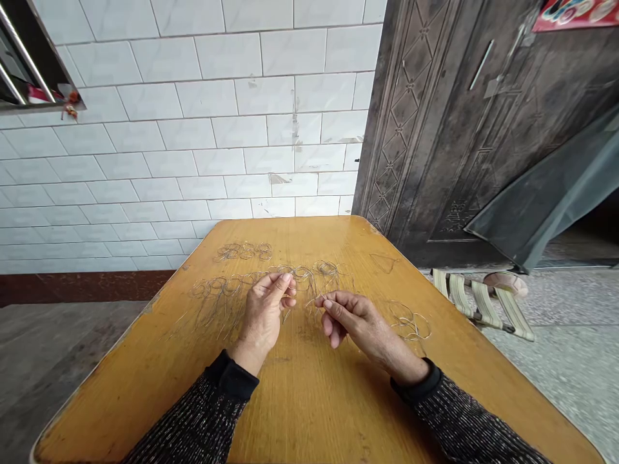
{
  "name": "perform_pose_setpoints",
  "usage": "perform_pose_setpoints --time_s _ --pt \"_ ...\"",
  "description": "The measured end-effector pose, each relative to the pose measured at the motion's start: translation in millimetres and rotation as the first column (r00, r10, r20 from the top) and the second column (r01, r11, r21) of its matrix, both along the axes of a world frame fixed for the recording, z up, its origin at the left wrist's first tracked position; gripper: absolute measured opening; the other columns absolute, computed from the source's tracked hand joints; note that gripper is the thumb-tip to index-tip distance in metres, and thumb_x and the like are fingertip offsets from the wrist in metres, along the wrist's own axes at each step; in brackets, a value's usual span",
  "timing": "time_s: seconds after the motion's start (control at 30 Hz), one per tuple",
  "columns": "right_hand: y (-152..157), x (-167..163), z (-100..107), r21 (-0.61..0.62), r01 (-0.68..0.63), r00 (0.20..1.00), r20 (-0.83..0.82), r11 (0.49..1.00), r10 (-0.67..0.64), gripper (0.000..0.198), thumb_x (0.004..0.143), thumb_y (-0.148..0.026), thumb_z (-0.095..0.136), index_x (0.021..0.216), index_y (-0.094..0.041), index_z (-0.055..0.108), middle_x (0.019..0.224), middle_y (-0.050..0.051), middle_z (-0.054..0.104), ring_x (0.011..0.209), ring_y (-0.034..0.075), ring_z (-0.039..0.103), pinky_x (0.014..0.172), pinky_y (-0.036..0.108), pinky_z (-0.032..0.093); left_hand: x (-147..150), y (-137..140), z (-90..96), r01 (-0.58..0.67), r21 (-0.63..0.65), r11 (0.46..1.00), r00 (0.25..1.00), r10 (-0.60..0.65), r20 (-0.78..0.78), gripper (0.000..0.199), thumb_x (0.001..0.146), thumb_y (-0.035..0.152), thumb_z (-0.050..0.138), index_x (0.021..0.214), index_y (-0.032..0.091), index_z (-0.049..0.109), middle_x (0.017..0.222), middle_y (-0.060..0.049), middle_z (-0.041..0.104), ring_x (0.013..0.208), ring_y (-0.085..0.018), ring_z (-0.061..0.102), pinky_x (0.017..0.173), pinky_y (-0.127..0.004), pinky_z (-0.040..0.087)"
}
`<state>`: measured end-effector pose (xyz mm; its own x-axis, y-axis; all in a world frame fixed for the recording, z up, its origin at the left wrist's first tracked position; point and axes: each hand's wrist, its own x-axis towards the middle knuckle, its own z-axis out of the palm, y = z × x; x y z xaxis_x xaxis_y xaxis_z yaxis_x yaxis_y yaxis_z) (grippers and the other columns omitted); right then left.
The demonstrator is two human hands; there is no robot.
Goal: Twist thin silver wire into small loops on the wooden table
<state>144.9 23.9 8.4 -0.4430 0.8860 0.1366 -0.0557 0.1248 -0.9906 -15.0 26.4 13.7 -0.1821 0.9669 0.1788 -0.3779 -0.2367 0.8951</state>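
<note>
Both hands are raised over the wooden table (309, 399), a short gap apart. My left hand (265, 309) pinches a thin wire between thumb and forefinger. A fine wire end also sits in the pinch of my right hand (351, 319). Whether the two hands hold one and the same wire I cannot make out. Just beyond them lie wire loops (326, 267) with loose tails. More wire loops (220, 287) spread out left of my left hand. Beside my right wrist rests a separate coil of wire (411, 325).
A small row of wire rings (244, 251) lies at the table's far left, and a thin bent wire (384, 262) at the far right. The tiled wall (217, 129) stands behind the table. To the right are a dark metal door (449, 129) and a strap-seat stool (483, 299).
</note>
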Motion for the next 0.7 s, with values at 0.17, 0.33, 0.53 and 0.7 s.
perform_pose_setpoints --time_s 0.17,0.33,0.53,0.7 --pt "3 -3 -3 0.011 0.036 0.999 -0.041 0.999 -0.035 0.037 0.076 -0.052 0.054 0.074 -0.015 0.052 0.052 -0.003 0.058 0.037 0.007 0.052 0.038 0.019 0.037 8 -2 -7.2 0.214 -0.054 0.975 0.974 -0.208 0.094 0.029 0.066 0.034 0.072 0.086 0.017 0.06 0.084 -0.001 0.056 0.072 -0.01 0.054 0.057 -0.02 0.042" --pt "3 -6 -5 0.009 0.012 1.0 -0.028 1.0 -0.012 0.037 0.077 -0.051 0.053 0.069 -0.015 0.051 0.052 -0.003 0.057 0.036 0.006 0.051 0.037 0.018 0.035 15 -3 -18.0 0.379 -0.133 0.916 0.923 -0.384 -0.015 0.029 0.065 0.037 0.071 0.082 0.015 0.062 0.074 -0.003 0.059 0.066 -0.012 0.055 0.057 -0.024 0.041" --pt "-1 -7 -4 -0.041 -0.066 0.998 -0.014 0.997 0.065 0.037 0.078 -0.051 0.052 0.068 -0.016 0.051 0.052 -0.002 0.059 0.038 0.007 0.053 0.038 0.017 0.036 16 -2 -17.8 0.362 -0.12 0.924 0.931 -0.366 -0.007 0.022 0.066 0.036 0.07 0.065 0.016 0.062 0.062 0.001 0.056 0.054 -0.01 0.05 0.055 -0.025 0.038" --pt "-4 -6 -6 -0.107 -0.164 0.986 -0.049 0.981 0.16 0.031 0.081 -0.045 0.051 0.087 -0.015 0.056 0.059 0.0 0.064 0.044 0.009 0.059 0.042 0.018 0.039 10 -1 -11.6 0.305 -0.101 0.947 0.951 -0.297 0.09 0.018 0.063 0.03 0.072 0.064 0.016 0.061 0.063 0.003 0.053 0.057 -0.008 0.048 0.059 -0.023 0.037"
